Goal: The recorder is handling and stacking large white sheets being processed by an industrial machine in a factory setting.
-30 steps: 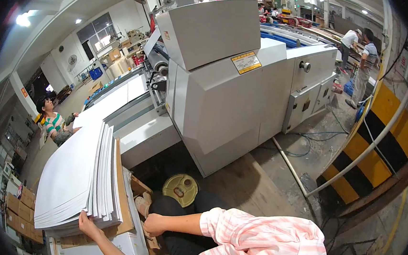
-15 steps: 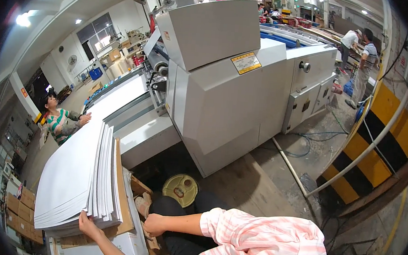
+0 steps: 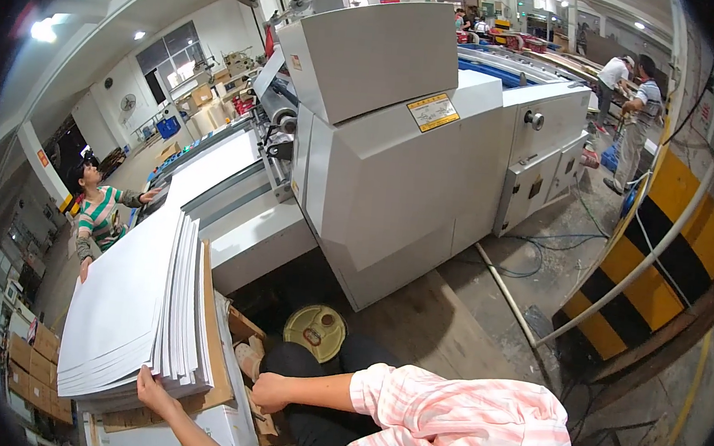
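A tall stack of large white paper sheets (image 3: 128, 306) stands at the left, its layers fanned slightly at the near right edge. My left hand (image 3: 156, 393) is at the stack's near corner, fingers pinched on the sheet edges. Bent into a fist beside my dark-trousered knee, my right hand (image 3: 271, 392) shows nothing in it. Brown cardboard (image 3: 213, 329) runs down the stack's right side. Across the stack, a co-worker in a striped top (image 3: 104, 216) has one hand on its left edge and the other by the feed table.
A big grey machine (image 3: 395, 167) fills the middle, with a white feed table (image 3: 215, 161) leading into it. On the floor stand a yellowish round drum (image 3: 315, 333) and a pale pipe (image 3: 506, 293). A black-and-yellow striped panel (image 3: 648, 254) rises at the right.
The co-worker's hands have moved apart, one down to the stack's left edge, the other toward the feed table. My hands have hardly moved.
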Action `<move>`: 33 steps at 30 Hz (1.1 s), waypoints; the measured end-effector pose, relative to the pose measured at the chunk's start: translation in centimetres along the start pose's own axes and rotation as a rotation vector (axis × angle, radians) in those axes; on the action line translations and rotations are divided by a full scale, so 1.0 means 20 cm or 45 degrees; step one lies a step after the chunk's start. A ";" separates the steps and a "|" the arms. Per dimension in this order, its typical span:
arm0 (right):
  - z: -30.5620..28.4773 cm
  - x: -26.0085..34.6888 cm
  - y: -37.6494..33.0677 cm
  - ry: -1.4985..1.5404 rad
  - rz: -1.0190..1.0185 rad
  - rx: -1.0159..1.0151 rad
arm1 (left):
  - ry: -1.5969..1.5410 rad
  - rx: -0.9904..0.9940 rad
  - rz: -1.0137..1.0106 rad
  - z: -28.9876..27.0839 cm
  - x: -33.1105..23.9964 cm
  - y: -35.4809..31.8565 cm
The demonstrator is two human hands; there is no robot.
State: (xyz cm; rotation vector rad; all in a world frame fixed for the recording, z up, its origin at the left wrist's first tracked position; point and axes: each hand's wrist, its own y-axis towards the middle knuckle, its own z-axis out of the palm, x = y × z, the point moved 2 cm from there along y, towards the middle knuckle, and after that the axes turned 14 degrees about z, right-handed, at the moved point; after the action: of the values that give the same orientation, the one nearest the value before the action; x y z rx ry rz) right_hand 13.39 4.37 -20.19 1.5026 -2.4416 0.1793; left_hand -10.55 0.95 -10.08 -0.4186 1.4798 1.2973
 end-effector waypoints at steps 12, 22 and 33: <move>0.00 0.00 0.00 -0.021 0.003 0.025 | 0.039 0.025 0.018 0.01 -0.03 -0.01; 0.02 0.00 0.01 -0.046 -0.020 -0.018 | 0.012 0.030 0.016 0.01 -0.03 -0.01; 0.02 0.00 0.00 -0.012 -0.039 -0.037 | -0.028 0.062 -0.025 -0.01 -0.01 0.00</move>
State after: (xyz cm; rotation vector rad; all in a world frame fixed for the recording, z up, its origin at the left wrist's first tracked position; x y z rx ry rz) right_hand 13.26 4.29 -20.52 1.5306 -2.4164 0.1303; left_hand -10.65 0.65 -9.86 -0.3848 1.4827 1.2443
